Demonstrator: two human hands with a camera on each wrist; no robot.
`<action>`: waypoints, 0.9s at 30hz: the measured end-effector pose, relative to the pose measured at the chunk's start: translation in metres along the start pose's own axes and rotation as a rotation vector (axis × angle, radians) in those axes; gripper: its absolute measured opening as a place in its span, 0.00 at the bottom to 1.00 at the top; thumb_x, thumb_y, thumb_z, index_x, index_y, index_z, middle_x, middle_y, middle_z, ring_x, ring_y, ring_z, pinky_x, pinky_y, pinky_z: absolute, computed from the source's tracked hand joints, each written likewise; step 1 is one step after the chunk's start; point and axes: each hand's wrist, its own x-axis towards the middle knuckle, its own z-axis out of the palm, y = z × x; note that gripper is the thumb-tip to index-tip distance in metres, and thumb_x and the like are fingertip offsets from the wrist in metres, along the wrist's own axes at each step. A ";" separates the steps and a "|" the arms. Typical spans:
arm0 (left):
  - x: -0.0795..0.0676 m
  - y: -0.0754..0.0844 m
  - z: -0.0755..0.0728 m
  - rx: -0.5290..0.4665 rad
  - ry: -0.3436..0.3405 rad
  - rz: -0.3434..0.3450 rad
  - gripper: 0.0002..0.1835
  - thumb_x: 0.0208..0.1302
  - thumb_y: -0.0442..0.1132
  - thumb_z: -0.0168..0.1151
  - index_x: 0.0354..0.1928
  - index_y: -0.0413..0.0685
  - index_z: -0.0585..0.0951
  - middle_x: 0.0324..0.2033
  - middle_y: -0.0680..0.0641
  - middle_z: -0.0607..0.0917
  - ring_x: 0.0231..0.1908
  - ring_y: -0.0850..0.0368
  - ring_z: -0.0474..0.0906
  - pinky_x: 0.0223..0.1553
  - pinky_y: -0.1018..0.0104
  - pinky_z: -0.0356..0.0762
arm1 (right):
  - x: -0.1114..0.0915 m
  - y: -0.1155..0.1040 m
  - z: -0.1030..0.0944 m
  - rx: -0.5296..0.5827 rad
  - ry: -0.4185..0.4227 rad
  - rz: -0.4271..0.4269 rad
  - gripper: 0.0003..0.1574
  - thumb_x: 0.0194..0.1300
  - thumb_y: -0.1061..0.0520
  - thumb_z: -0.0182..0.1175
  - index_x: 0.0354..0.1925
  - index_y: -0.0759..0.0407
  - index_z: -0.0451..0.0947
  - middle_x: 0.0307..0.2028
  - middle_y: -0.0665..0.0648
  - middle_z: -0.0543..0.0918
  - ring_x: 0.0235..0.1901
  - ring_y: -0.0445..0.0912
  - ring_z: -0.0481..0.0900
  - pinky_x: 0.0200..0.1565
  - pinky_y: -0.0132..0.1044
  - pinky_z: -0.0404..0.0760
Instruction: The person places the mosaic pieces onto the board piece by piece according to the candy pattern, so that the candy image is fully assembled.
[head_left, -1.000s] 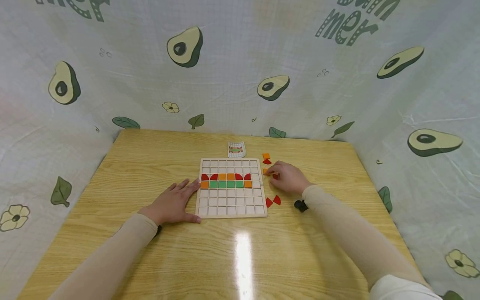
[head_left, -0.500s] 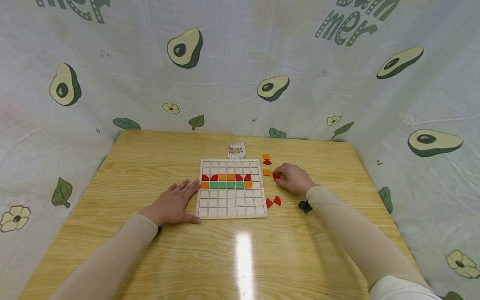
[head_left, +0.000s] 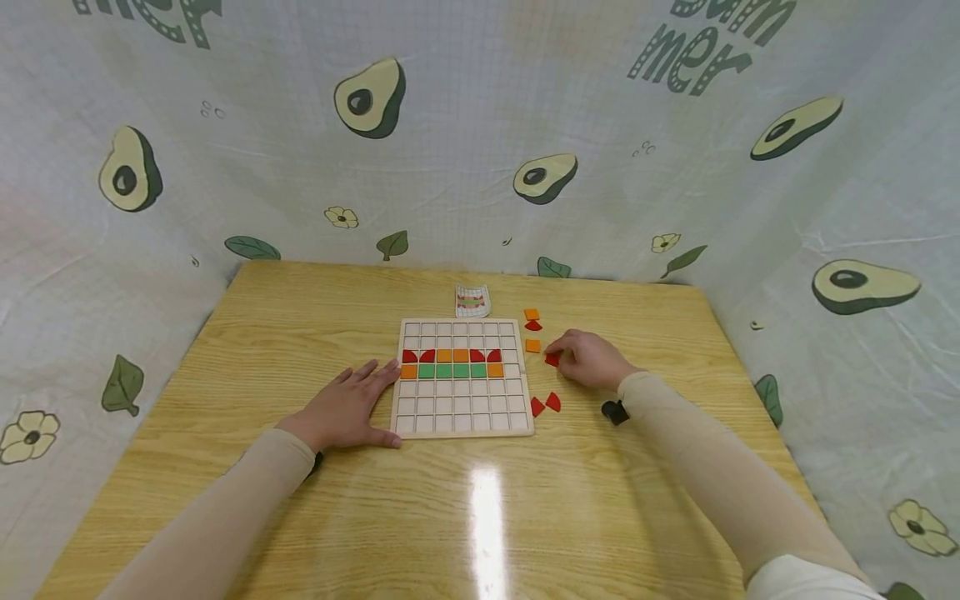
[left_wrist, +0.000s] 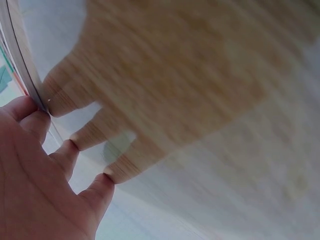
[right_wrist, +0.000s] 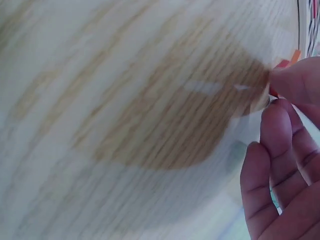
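A wooden grid board (head_left: pixel 465 408) carries a row of red fan-shaped and orange square tiles (head_left: pixel 453 356), and below it a row of green tiles (head_left: pixel 442 371) with orange ends. My left hand (head_left: pixel 351 408) lies flat with fingers spread, its fingertips against the board's left edge; the left wrist view shows the fingers (left_wrist: pixel 65 155) straight on the tabletop. To the right of the board my right hand (head_left: pixel 590 360) pinches a red fan-shaped tile (head_left: pixel 552 360) between thumb and fingers, low at the table. Most of that tile is hidden by the fingers in the right wrist view.
A small pattern card (head_left: pixel 472 302) lies behind the board. An orange square (head_left: pixel 532 346) sits beside the board's right edge, with another orange square (head_left: pixel 532 314) and a red tile (head_left: pixel 533 326) farther back. Two red tiles (head_left: pixel 553 402) lie nearer the front. A patterned cloth (head_left: pixel 450 208) encloses the table.
My right hand has left the orange square by the board and moved right, onto the red fan-shaped tile, which has shifted slightly toward me. The left hand has stayed put.
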 end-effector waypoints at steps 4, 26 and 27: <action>0.000 -0.001 0.001 0.001 0.001 0.000 0.63 0.49 0.77 0.63 0.78 0.44 0.57 0.77 0.46 0.55 0.74 0.39 0.48 0.68 0.35 0.49 | -0.001 0.002 0.001 -0.042 0.004 0.025 0.15 0.62 0.55 0.69 0.47 0.55 0.86 0.38 0.48 0.81 0.34 0.43 0.77 0.41 0.42 0.80; 0.003 -0.006 0.008 -0.004 0.042 0.022 0.64 0.48 0.80 0.60 0.77 0.44 0.58 0.76 0.45 0.56 0.74 0.38 0.50 0.67 0.33 0.51 | 0.001 -0.007 0.008 -0.070 0.021 -0.023 0.16 0.62 0.54 0.70 0.49 0.51 0.86 0.42 0.49 0.80 0.32 0.44 0.73 0.39 0.39 0.76; 0.003 -0.006 0.009 0.000 0.037 0.019 0.64 0.47 0.81 0.59 0.78 0.45 0.57 0.77 0.46 0.55 0.74 0.38 0.49 0.67 0.33 0.50 | 0.001 -0.007 0.008 -0.070 0.019 -0.021 0.16 0.62 0.54 0.70 0.49 0.51 0.86 0.42 0.48 0.80 0.32 0.44 0.73 0.39 0.39 0.76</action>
